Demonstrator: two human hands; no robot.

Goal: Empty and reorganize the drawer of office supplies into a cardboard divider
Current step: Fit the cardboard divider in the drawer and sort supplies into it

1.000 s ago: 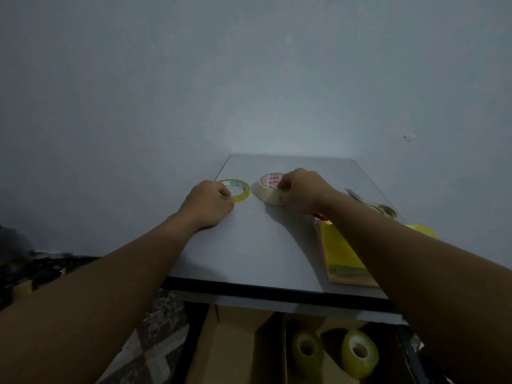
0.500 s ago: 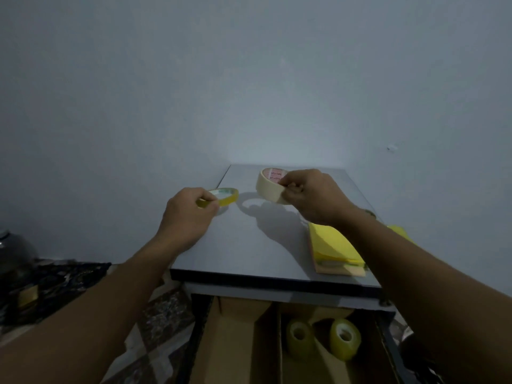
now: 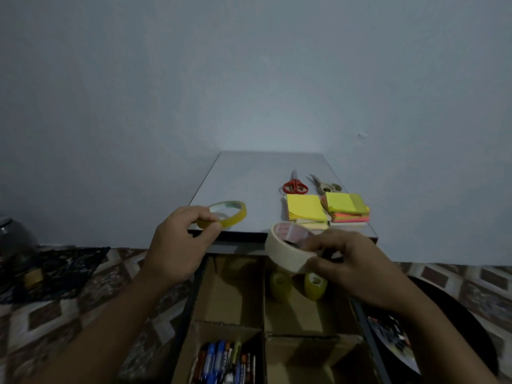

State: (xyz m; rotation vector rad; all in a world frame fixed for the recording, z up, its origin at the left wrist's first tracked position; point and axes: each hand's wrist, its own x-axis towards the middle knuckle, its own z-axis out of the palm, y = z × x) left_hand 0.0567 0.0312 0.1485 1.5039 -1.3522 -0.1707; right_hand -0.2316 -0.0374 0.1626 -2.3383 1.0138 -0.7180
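Observation:
My left hand (image 3: 180, 245) pinches a thin yellow tape roll (image 3: 225, 217) held in the air above the desk's front left edge. My right hand (image 3: 343, 261) grips a wider cream masking tape roll (image 3: 285, 250) over the open drawer. Below sits the cardboard divider (image 3: 263, 322) inside the drawer. Its far right compartment holds two yellowish tape rolls (image 3: 297, 285) standing on edge. Its near left compartment holds several pens and markers (image 3: 227, 361). The far left compartment shows bare cardboard.
On the grey desk top (image 3: 243, 184) lie red scissors (image 3: 295, 185), grey scissors (image 3: 324, 185) and two stacks of sticky notes (image 3: 328, 213). A patterned floor lies to both sides. A dark round object (image 3: 454, 328) sits at the right of the drawer.
Both hands have lifted their tape rolls off the desk and drawn them back toward me; the cream roll is now over the drawer. The view has tilted down, showing more of the divider.

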